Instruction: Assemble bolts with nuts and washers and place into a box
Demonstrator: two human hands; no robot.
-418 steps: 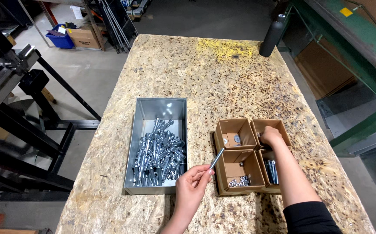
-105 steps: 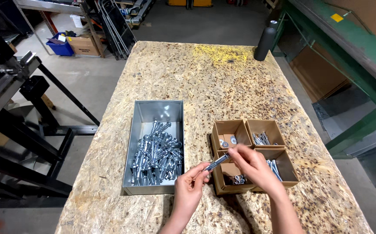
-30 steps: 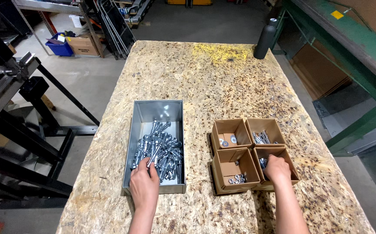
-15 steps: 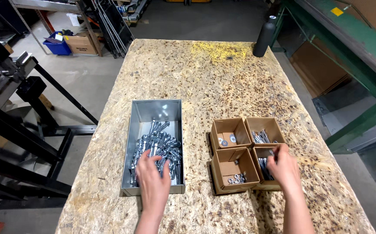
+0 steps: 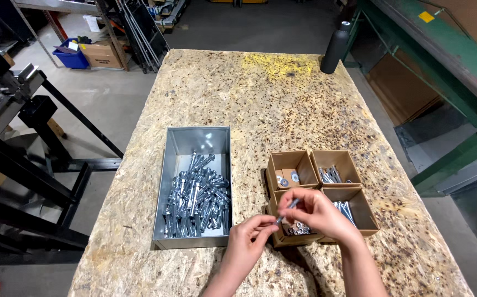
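Observation:
Both hands meet over the near-left cardboard box (image 5: 276,237), which holds small nuts. My left hand (image 5: 248,236) and my right hand (image 5: 315,213) together hold one silver bolt (image 5: 288,208), each pinching an end. A grey metal tray (image 5: 172,165) full of silver bolts lies to the left. Three more small cardboard boxes adjoin the first: one with washers (image 5: 290,165), one with thin metal parts (image 5: 334,165), one with bolts (image 5: 362,212).
All of this rests on a chipboard table (image 5: 249,104). A dark bottle (image 5: 337,48) stands at its far right edge. A black metal stand (image 5: 24,143) is on the floor at left, a green steel frame (image 5: 442,60) at right.
My left hand left the metal tray with a bolt and moved right. My right hand came out of the near-right box and joined it on the bolt.

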